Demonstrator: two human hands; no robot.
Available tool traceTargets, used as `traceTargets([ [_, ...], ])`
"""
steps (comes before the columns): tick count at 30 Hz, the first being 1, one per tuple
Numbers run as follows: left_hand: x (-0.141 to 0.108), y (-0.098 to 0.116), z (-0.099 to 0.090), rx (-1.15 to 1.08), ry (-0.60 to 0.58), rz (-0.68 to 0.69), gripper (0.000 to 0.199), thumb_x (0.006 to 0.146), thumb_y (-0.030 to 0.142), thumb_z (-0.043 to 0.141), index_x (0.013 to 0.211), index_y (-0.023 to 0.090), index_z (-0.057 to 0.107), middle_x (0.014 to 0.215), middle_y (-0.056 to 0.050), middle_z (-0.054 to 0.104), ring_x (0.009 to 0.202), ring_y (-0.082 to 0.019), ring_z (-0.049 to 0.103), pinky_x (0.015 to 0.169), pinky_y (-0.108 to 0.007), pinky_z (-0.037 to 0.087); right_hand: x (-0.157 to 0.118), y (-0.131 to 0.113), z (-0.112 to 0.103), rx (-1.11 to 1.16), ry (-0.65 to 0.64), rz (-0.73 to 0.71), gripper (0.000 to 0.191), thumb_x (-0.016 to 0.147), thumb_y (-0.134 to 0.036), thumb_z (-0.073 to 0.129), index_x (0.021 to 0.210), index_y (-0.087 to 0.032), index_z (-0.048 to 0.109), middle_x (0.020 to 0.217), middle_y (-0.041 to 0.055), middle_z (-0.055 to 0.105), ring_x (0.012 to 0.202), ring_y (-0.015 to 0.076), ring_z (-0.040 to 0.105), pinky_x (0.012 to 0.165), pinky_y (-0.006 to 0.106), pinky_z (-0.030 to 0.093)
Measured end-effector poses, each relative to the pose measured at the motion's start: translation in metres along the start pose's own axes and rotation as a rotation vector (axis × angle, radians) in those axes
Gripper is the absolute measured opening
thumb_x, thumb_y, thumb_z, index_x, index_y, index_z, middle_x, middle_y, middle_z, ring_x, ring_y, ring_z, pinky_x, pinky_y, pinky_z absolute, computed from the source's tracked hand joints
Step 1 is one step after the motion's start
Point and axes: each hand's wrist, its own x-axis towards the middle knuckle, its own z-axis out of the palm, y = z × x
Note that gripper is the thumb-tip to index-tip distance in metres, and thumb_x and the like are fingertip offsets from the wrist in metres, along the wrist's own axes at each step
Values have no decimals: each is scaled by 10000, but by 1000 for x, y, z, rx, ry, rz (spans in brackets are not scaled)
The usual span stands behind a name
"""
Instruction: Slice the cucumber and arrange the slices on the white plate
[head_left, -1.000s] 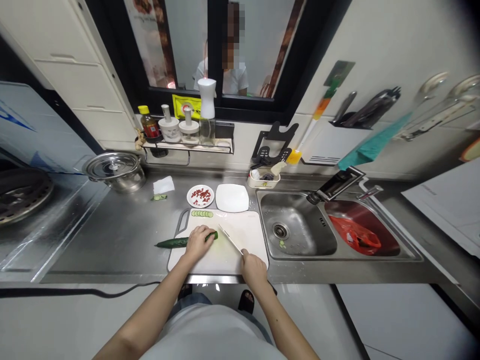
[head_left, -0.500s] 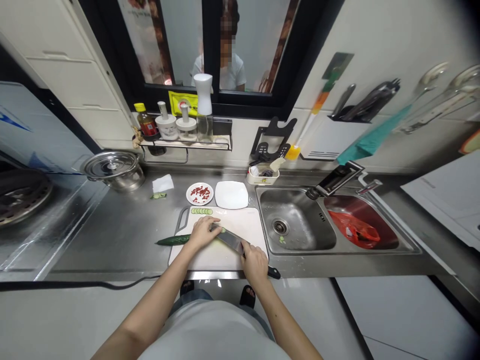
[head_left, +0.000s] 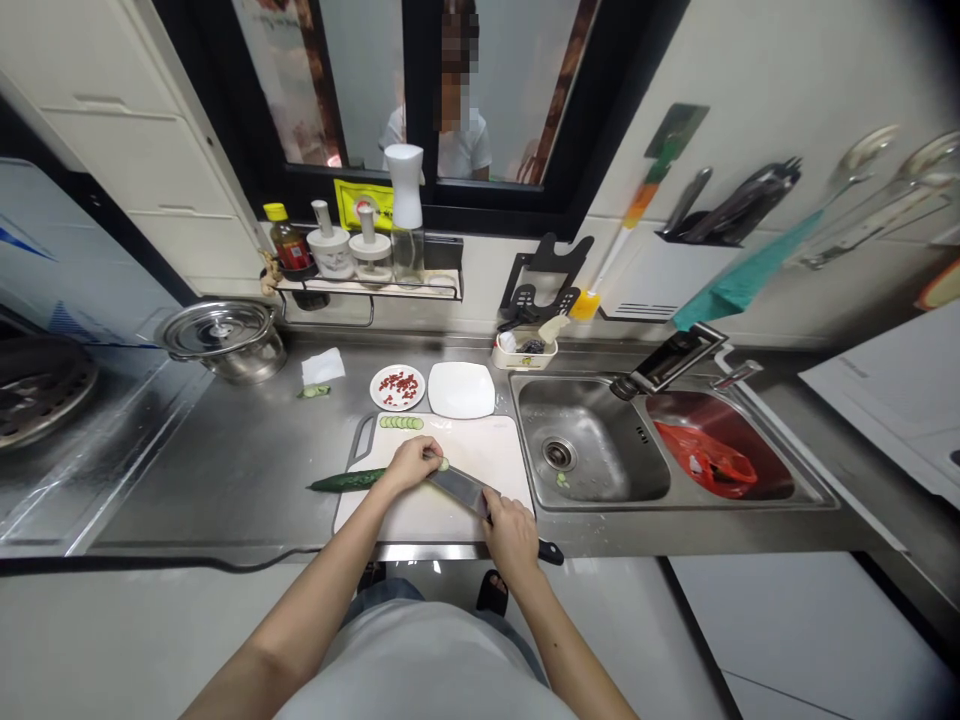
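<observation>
My right hand [head_left: 512,530] is closed around a kitchen knife [head_left: 457,488], whose black handle end sticks out below the palm. The broad blade slants up and left over the white cutting board [head_left: 480,445]. At the blade's far end, my left hand [head_left: 412,464] pinches its fingertips together at a pale green cucumber slice [head_left: 443,463]. A dark green cucumber [head_left: 349,481] lies across the board's left edge, its right end hidden by my left hand. A row of cucumber slices [head_left: 401,423] overlaps along the board's upper left.
Behind the board stand a plate of red chopped pieces [head_left: 397,387] and a white square plate [head_left: 461,390]. On the right is a double sink [head_left: 600,490] with a red plastic bag [head_left: 705,460]. A lidded steel pot [head_left: 247,355] stands at the left.
My left fingers have drawn together into a pinch at the slice by the knife's far end. The right hand and knife have barely moved.
</observation>
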Motion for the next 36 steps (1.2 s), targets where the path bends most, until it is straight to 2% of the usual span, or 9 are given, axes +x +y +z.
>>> traceTargets([
  [5, 11, -8, -4, 41, 234, -184, 96, 764, 222, 597, 818, 182, 666, 762, -11, 691, 698, -140, 619, 677, -242, 454, 1, 7, 1, 29, -1, 27, 481, 868, -207, 527, 1345, -253, 492, 1065, 80, 671, 1011, 209, 580, 853, 281, 365],
  [9, 27, -18, -11, 117, 326, -249, 132, 776, 192, 581, 874, 195, 670, 823, -17, 708, 785, -154, 633, 722, -249, 446, 2, 12, 3, 47, 12, 50, 458, 880, -219, 505, 1337, -247, 507, 1059, 75, 679, 1002, 212, 590, 854, 284, 374],
  [15, 50, -24, -13, 210, 332, -273, 166, 791, 191, 567, 930, 213, 656, 842, -12, 706, 816, -163, 625, 710, -249, 417, 3, 16, 5, 86, 25, 58, 452, 873, -209, 497, 1324, -234, 525, 1055, 72, 687, 999, 195, 596, 847, 265, 377],
  [19, 58, -25, -11, 282, 333, -277, 183, 812, 203, 543, 959, 222, 650, 831, -15, 701, 815, -174, 622, 707, -254, 408, 4, 18, 5, 101, 23, 51, 433, 872, -195, 481, 1297, -248, 546, 1066, 56, 686, 989, 187, 596, 834, 260, 373],
  [23, 60, -25, -10, 387, 330, -256, 211, 840, 190, 501, 990, 226, 645, 888, -43, 704, 837, -193, 622, 726, -269, 407, 6, 19, 6, 99, 9, 75, 422, 883, -214, 475, 1297, -248, 550, 1075, 62, 685, 994, 187, 595, 830, 260, 374],
  [28, 60, -26, -11, 466, 316, -167, 227, 849, 181, 490, 1011, 209, 646, 989, -77, 684, 912, -216, 599, 772, -291, 410, 8, 20, 5, 91, -2, 89, 428, 894, -240, 475, 1317, -248, 541, 1066, 72, 688, 995, 190, 602, 824, 259, 385],
  [36, 55, -27, -12, 545, 265, -163, 191, 852, 275, 532, 906, 208, 702, 998, -97, 657, 997, -252, 555, 812, -328, 424, 10, 19, -1, 110, -6, 94, 405, 897, -261, 470, 1292, -260, 562, 1029, 68, 698, 989, 189, 610, 815, 255, 390],
])
